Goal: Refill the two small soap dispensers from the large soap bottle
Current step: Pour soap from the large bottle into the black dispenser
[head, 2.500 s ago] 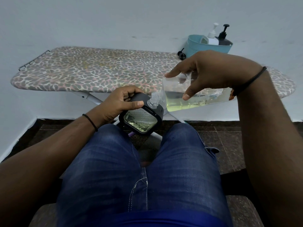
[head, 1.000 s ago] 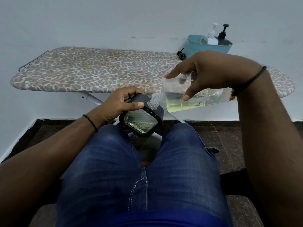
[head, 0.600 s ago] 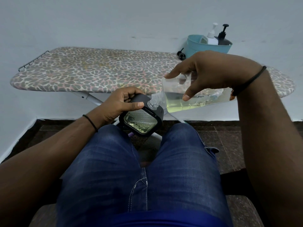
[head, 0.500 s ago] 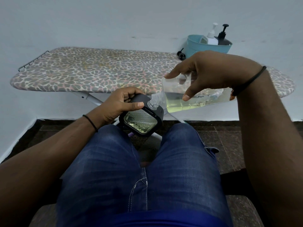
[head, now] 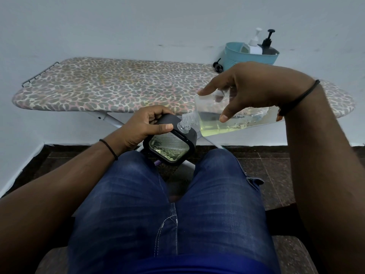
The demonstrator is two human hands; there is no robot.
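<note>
My left hand (head: 145, 125) grips a small black square soap dispenser (head: 170, 146) with a clear window, tilted above my knees. My right hand (head: 250, 89) holds the large clear soap bottle (head: 219, 125) on its side; yellow-green liquid lies in it. The bottle's threaded neck (head: 186, 120) meets the dispenser's open clear neck (head: 182, 128). A black pump head (head: 217, 66) lies on the ironing board by the basket.
A leopard-print ironing board (head: 118, 86) stands in front of me against the white wall. At its far right a teal basket (head: 235, 56) holds a white pump bottle (head: 254, 45) and a black pump bottle (head: 267, 46). My legs in blue jeans (head: 167, 204) fill the foreground.
</note>
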